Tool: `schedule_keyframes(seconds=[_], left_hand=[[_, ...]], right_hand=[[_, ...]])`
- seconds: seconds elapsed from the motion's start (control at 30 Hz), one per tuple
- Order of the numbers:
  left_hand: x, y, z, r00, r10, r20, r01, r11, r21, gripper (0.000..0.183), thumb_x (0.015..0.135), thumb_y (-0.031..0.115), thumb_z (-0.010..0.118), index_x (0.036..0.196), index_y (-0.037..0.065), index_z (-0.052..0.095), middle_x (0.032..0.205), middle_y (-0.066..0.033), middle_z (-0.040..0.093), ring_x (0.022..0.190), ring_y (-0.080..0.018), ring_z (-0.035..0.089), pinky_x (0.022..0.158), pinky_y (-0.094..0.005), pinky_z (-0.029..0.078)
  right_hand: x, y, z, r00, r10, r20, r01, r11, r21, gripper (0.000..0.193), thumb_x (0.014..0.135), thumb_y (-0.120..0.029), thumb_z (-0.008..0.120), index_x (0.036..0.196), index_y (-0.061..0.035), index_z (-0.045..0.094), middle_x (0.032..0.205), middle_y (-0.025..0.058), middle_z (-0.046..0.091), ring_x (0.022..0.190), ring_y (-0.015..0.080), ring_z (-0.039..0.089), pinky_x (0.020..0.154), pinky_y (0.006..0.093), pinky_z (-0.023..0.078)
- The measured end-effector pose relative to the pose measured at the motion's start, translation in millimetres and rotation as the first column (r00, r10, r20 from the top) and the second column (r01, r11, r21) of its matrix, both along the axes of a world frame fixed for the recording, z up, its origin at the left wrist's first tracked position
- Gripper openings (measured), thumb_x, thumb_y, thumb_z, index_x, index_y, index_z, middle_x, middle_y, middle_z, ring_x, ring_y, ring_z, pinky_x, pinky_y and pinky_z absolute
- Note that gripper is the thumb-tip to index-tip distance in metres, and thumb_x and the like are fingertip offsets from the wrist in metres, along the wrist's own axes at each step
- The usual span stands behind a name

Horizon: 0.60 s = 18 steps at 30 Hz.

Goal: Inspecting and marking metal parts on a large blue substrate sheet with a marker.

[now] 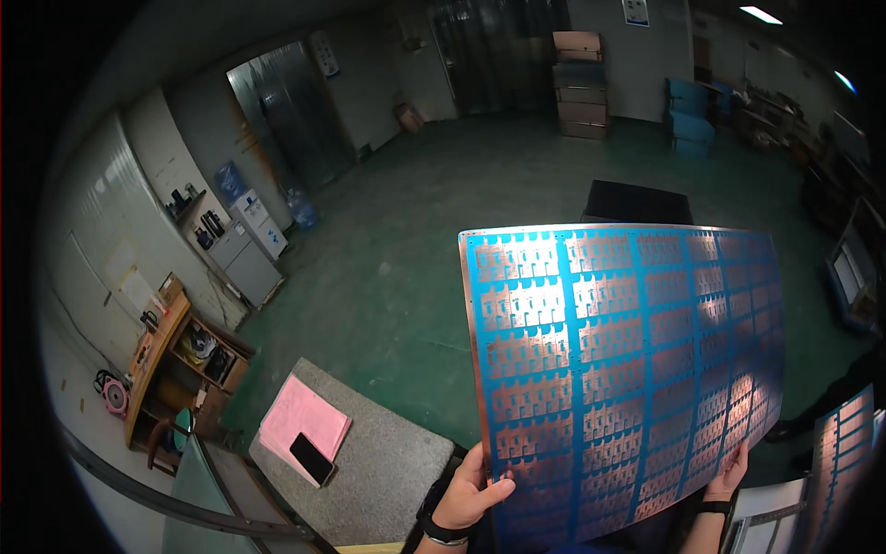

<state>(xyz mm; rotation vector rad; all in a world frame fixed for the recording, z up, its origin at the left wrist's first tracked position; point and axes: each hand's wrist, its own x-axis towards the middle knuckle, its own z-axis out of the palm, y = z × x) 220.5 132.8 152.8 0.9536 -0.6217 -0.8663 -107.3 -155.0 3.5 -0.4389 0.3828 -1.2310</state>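
A large copper circuit board panel, patterned with blue lines between rows of small units, is held up tilted in front of me. Light glares off its upper left part. My left hand is closed on its lower left edge, with the thumb over the face. Gripping the lower right edge is my right hand, its fingers partly hidden by the panel. Both wrists wear dark bands. Left of my left hand, a black phone lies on pink papers atop a grey speckled table.
A similar copper-and-blue panel stands at the lower right beside a pale frame. Behind the held panel is a black box-like object. A wooden desk and water dispenser line the left wall. Stacked boxes stand far off.
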Motion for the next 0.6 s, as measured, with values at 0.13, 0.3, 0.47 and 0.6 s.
schedule_keyframes(seconds=[0.13, 0.3, 0.47, 0.6], left_hand=[[-1.6, 0.1, 2.8, 1.000, 0.005, 0.009, -0.005, 1.000, 0.013, 0.056, 0.080, 0.005, 0.059, 0.129, 0.002, 0.033, 0.106, -0.0017, 0.051, 0.085, -0.0058, 0.045, 0.077, -0.0211, 0.039], [-2.9, -0.4, 1.9, 0.999, 0.035, 0.025, -0.035, 0.999, 0.017, 0.055, 0.080, 0.005, 0.059, 0.129, 0.002, 0.034, 0.106, -0.0022, 0.051, 0.082, -0.0056, 0.046, 0.073, -0.0203, 0.039], [-2.8, -1.2, 1.9, 1.000, 0.022, 0.019, -0.022, 1.000, -0.007, 0.054, 0.080, 0.004, 0.058, 0.129, 0.002, 0.033, 0.106, -0.0032, 0.051, 0.081, -0.0058, 0.046, 0.069, -0.0198, 0.040], [-2.1, -0.8, 0.2, 0.999, 0.029, 0.023, -0.029, 1.000, -0.009, 0.055, 0.080, 0.004, 0.057, 0.129, 0.002, 0.033, 0.107, -0.0040, 0.051, 0.081, -0.0061, 0.046, 0.066, -0.0200, 0.041]], right_hand=[[0.0, 0.1, -0.5, 1.000, 0.000, 0.000, 0.000, 1.000, -0.011, 0.036, 0.093, -0.026, 0.040, 0.119, -0.0013, 0.047, 0.119, 0.0099, 0.052, 0.105, 0.0228, 0.052, 0.094, 0.0364, 0.038], [-0.6, 2.1, 1.1, 1.000, 0.020, -0.001, -0.020, 0.999, -0.032, 0.037, 0.093, -0.025, 0.040, 0.120, -0.0006, 0.046, 0.120, 0.0100, 0.052, 0.106, 0.0223, 0.051, 0.094, 0.0358, 0.038], [-2.6, 0.4, -2.9, 1.000, 0.029, 0.009, -0.028, 0.999, -0.029, 0.039, 0.093, -0.025, 0.040, 0.122, -0.0001, 0.044, 0.121, 0.0105, 0.051, 0.107, 0.0222, 0.051, 0.094, 0.0359, 0.038], [-2.2, 0.8, -3.3, 1.000, 0.025, 0.010, -0.025, 0.999, -0.040, 0.038, 0.093, -0.025, 0.040, 0.122, -0.0004, 0.044, 0.121, 0.0104, 0.051, 0.107, 0.0221, 0.051, 0.094, 0.0358, 0.038]])
